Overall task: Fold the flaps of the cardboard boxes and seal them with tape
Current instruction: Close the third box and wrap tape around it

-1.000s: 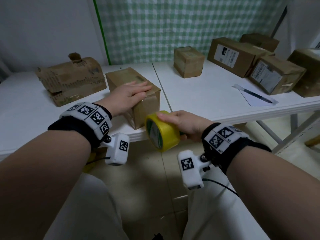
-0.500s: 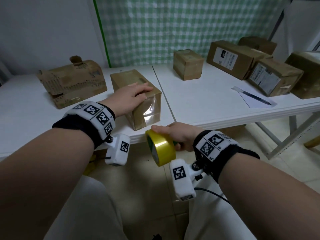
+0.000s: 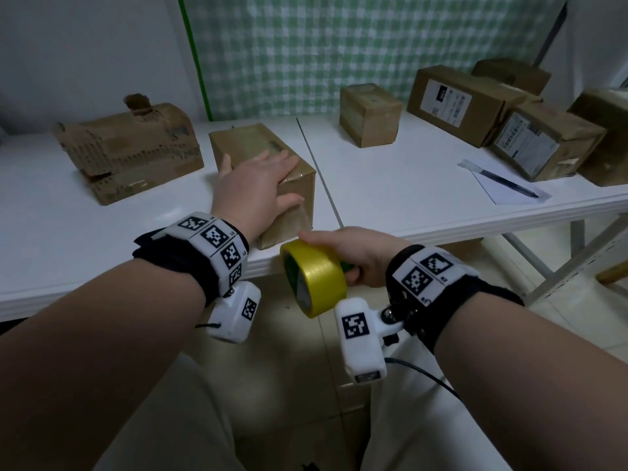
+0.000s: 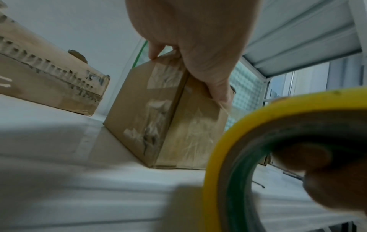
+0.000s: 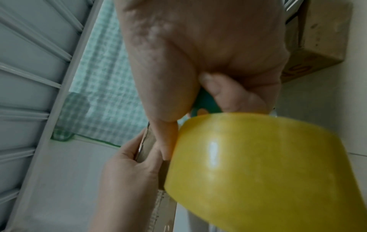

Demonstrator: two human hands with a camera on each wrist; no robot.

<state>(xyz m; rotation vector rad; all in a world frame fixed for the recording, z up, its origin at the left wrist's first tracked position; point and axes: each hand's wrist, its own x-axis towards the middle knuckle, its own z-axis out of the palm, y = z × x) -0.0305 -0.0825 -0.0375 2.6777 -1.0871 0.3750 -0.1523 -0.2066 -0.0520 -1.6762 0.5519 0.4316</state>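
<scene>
A brown cardboard box (image 3: 251,141) with its flaps down stands near the front edge of the white table (image 3: 441,229). My left hand (image 3: 258,188) spans its near end, fingers over the top and thumb down the end face. The left wrist view shows that end face (image 4: 158,122) with creased clear tape on it, and my left hand (image 4: 194,47) clasping its top edge. My right hand (image 3: 353,253) grips the green handle of a yellow tape roll (image 3: 314,277), just below the table edge by the box's near corner. The right wrist view shows the tape roll (image 5: 258,164) close to my left hand (image 5: 127,164).
A torn, crushed cardboard box (image 3: 129,151) lies to the left. A small box (image 3: 370,113) stands behind, and several labelled boxes (image 3: 458,103) crowd the right end. A sheet of paper with a pen (image 3: 506,181) lies before them. Metal table legs (image 3: 560,266) stand at the right.
My left hand went from lying flat on the box top to spanning its near end, thumb on the end face. The tape roll dropped from the box's end face to below the table edge.
</scene>
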